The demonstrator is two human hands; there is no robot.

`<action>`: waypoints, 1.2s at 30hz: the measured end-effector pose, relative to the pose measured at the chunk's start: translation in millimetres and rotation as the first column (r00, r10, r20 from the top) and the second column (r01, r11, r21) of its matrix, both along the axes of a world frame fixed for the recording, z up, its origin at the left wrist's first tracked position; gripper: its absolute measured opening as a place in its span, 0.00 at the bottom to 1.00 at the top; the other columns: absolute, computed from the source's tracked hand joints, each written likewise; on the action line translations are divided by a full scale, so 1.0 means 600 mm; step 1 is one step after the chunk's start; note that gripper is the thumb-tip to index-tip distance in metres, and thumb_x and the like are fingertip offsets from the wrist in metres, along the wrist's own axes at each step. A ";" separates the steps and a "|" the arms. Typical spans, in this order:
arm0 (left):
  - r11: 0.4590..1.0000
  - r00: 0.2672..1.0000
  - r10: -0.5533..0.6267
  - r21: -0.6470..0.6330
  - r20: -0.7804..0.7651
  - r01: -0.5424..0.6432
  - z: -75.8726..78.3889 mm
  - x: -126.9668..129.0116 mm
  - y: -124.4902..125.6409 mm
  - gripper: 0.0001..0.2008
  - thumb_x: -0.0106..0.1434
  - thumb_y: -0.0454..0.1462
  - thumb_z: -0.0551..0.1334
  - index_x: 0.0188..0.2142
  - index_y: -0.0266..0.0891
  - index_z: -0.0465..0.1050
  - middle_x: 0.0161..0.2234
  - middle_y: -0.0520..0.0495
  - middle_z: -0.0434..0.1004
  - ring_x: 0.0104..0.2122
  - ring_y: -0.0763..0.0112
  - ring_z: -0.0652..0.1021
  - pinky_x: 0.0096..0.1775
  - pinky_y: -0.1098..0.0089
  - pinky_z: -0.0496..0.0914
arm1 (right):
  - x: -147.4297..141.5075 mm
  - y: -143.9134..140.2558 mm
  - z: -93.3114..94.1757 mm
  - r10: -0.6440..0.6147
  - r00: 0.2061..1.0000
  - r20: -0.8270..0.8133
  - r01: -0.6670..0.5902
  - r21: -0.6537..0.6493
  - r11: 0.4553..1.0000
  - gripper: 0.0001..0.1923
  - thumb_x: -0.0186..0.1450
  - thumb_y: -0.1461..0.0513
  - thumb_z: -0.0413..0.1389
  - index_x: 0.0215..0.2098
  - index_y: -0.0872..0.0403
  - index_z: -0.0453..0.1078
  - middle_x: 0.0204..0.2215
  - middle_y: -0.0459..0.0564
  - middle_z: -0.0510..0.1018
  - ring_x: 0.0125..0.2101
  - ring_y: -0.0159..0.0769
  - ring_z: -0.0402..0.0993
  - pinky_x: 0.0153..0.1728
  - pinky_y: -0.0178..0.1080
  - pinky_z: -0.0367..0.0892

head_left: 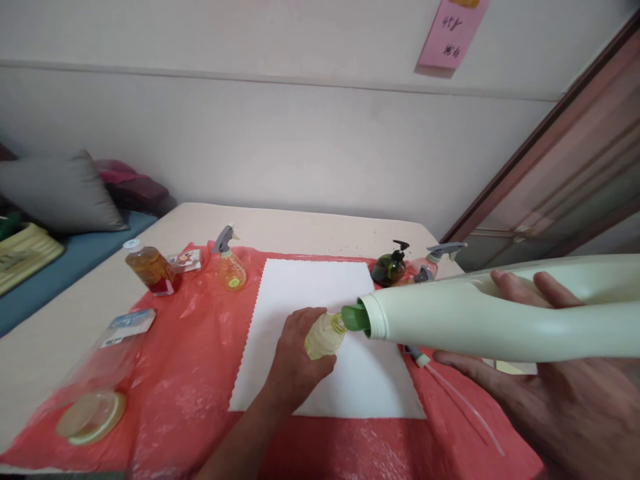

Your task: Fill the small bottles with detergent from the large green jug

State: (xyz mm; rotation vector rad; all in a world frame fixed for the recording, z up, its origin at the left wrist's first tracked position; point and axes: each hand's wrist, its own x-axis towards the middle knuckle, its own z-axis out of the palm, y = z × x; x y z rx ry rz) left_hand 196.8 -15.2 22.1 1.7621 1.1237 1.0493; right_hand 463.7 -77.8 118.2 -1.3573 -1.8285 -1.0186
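My left hand [300, 357] is wrapped around a small clear yellowish spray bottle [325, 335] without its top, tilted over a white scalloped-edge mat [315, 280]. With my right hand [560, 380] I grip a large pale green jug [450, 310] by its handle, tipped onto its side. Its green pouring spout [355, 317] meets the small bottle's neck. Whether liquid is flowing cannot be made out. Under the jug lies a grey spray trigger head [417, 355] with a thin clear tube.
A red plastic sheet [185, 373] covers much of the table. On the left stand an amber bottle [153, 268] and an orange spray bottle [231, 267]; a round lid [93, 418] lies nearer. A dark pump bottle [389, 268] and another spray bottle [427, 263] stand at the back right.
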 end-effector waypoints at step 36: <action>1.000 1.000 -0.014 0.008 -0.009 0.014 -0.002 -0.001 0.000 0.31 0.49 0.30 0.65 0.55 0.42 0.67 0.53 0.43 0.69 0.54 0.55 0.70 0.56 0.51 0.63 | -0.006 -0.005 0.002 -0.006 1.000 0.005 0.006 -0.017 1.000 0.45 0.57 0.47 0.63 0.66 0.57 0.56 0.51 0.60 0.79 0.60 0.55 0.65 0.59 0.54 0.65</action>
